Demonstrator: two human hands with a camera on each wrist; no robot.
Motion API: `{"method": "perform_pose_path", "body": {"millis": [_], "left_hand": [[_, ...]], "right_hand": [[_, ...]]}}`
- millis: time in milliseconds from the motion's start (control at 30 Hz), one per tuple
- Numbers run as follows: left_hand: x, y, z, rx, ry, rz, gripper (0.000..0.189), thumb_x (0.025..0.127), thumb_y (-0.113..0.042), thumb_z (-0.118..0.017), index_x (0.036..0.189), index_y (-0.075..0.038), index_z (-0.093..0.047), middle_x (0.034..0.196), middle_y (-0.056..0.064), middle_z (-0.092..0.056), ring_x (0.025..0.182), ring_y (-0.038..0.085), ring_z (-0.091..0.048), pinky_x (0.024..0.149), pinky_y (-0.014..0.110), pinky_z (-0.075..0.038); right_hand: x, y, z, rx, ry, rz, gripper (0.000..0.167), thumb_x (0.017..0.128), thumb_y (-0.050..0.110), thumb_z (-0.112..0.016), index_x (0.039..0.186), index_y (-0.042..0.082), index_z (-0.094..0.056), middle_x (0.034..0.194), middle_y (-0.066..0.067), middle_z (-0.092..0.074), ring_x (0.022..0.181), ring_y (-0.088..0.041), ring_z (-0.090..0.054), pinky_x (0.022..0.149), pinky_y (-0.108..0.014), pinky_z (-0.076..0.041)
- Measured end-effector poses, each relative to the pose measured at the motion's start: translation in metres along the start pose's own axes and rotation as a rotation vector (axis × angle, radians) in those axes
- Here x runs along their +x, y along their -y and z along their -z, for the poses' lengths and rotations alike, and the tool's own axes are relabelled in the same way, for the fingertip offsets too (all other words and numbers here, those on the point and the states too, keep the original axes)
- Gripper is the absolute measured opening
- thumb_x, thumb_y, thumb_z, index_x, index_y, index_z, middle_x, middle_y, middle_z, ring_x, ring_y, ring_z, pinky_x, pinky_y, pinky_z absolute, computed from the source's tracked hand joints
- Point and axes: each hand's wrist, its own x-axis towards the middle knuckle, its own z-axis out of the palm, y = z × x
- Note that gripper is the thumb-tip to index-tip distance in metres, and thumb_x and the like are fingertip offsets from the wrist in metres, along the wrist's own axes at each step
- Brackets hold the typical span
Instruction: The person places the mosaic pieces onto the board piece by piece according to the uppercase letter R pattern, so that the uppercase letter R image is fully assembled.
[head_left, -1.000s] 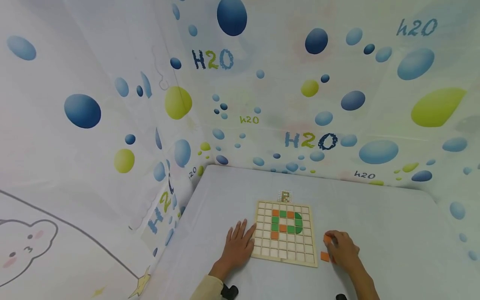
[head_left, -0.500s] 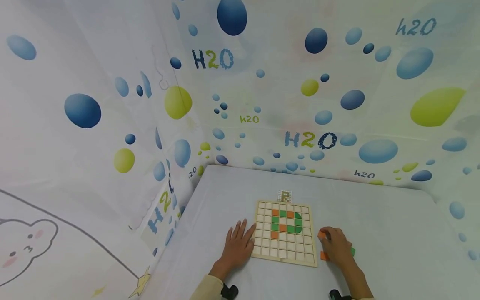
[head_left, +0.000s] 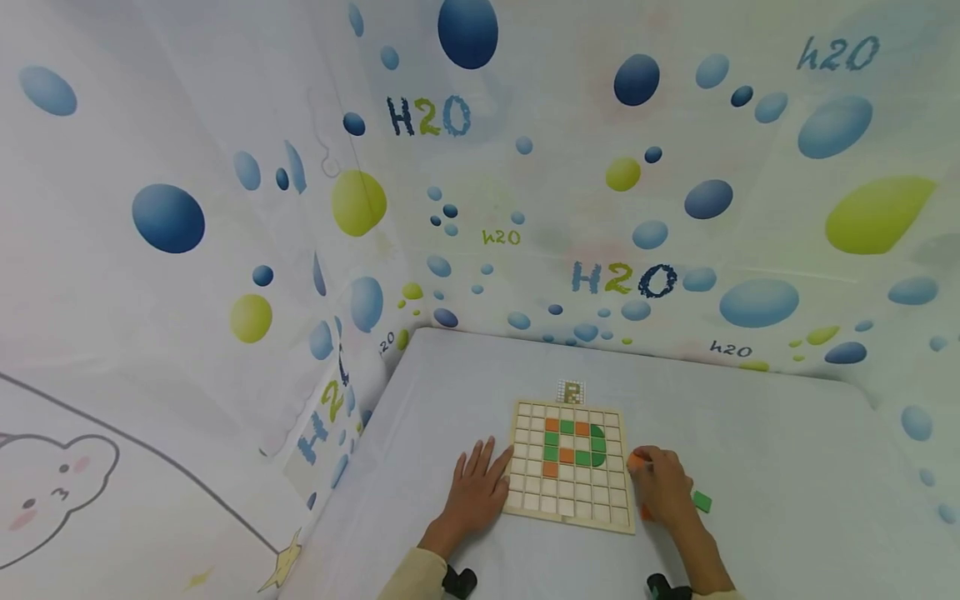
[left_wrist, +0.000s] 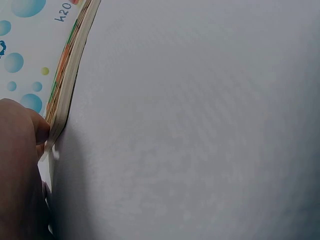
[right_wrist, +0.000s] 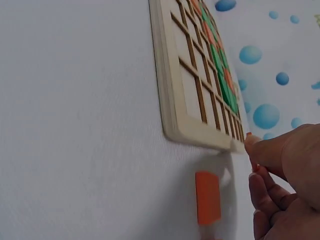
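Note:
A square wooden grid board point(head_left: 570, 506) lies on the white table, with orange and green tiles in its cells forming a letter P. My left hand point(head_left: 474, 493) lies flat with spread fingers, fingertips at the board's left edge. In the left wrist view, the thumb point(left_wrist: 41, 127) touches the board's side. To the right of the board, my right hand point(head_left: 666, 487) pinches an orange tile point(head_left: 636, 462), mostly covered by the fingers. Under that hand another orange tile point(right_wrist: 207, 197) rests on the table near the board's corner.
A green tile point(head_left: 702, 501) lies right of the right hand. Beyond the board's far edge is a small card point(head_left: 572, 392) printed with a gridded letter pattern. A white curtain point(head_left: 525, 192) with blue and lime dots rises behind and left of the table.
My right hand, pinching the orange tile, has moved left and slightly away from me, up to the board's right edge. The green tile has come into view behind it. The left hand stays put.

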Motion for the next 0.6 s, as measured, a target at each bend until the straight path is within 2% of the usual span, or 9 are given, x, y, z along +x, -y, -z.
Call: {"method": "perform_pose_path", "body": {"millis": [167,433,600], "left_hand": [[0.0,0.001,0.0,0.013,0.0,0.004,0.051,0.112,-0.032,-0.041,0.163,-0.024,-0.044,0.174,0.011,-0.028,0.161,0.037,-0.023,0.125,0.065,-0.017],[0.0,-0.002,0.002,-0.015,-0.01,-0.012,0.052,0.111,-0.03,-0.043,0.163,-0.023,-0.043,0.173,0.015,-0.029,0.16,0.042,-0.024,0.124,0.068,-0.017],[0.0,-0.002,0.001,-0.008,-0.01,-0.006,0.052,0.111,-0.03,-0.043,0.163,-0.024,-0.043,0.173,0.015,-0.03,0.16,0.041,-0.024,0.124,0.068,-0.017]], "right_hand": [[-0.005,0.019,-0.005,0.028,0.035,0.027,0.035,0.104,0.015,-0.063,0.134,-0.002,-0.064,0.132,-0.027,-0.059,0.117,-0.039,-0.063,0.093,-0.062,-0.039],[-0.021,0.042,-0.032,0.09,0.058,0.183,0.026,0.102,0.015,-0.069,0.124,0.003,-0.07,0.122,-0.016,-0.064,0.112,-0.032,-0.065,0.097,-0.065,-0.042],[-0.027,0.052,-0.051,0.083,0.084,0.225,0.024,0.102,0.018,-0.07,0.124,0.008,-0.071,0.12,-0.01,-0.064,0.108,-0.026,-0.066,0.096,-0.057,-0.047]]}}
